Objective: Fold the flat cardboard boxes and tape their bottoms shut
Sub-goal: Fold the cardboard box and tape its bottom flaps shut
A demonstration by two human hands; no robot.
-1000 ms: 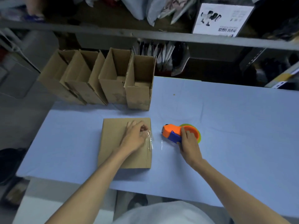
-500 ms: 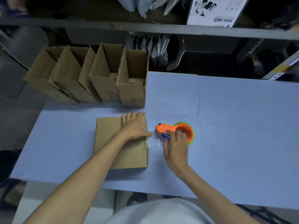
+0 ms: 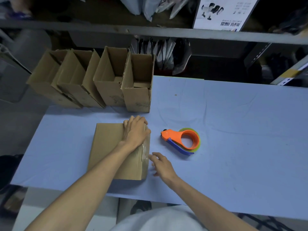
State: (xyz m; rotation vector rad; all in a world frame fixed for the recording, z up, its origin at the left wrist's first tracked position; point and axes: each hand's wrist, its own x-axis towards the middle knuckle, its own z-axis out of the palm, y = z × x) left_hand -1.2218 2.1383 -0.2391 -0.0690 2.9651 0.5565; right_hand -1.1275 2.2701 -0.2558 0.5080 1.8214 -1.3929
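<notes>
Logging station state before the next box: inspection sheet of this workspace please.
Surface: table under wrinkled pale blue cloth.
Job's things: cardboard box lying on the cloth, clear tape on its right end; tape dispenser free to its right; four open boxes in a row, far left.
Clutter: nothing seen.
Grippers: left hand rests on the box; right hand open beside it, holding nothing.
Cables: nothing seen.
Surroundings: metal shelf behind, with grey bags and a white printed carton.

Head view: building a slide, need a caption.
Left hand presses the taped box, right hand open beside it, tape dispenser lying nearby.
</notes>
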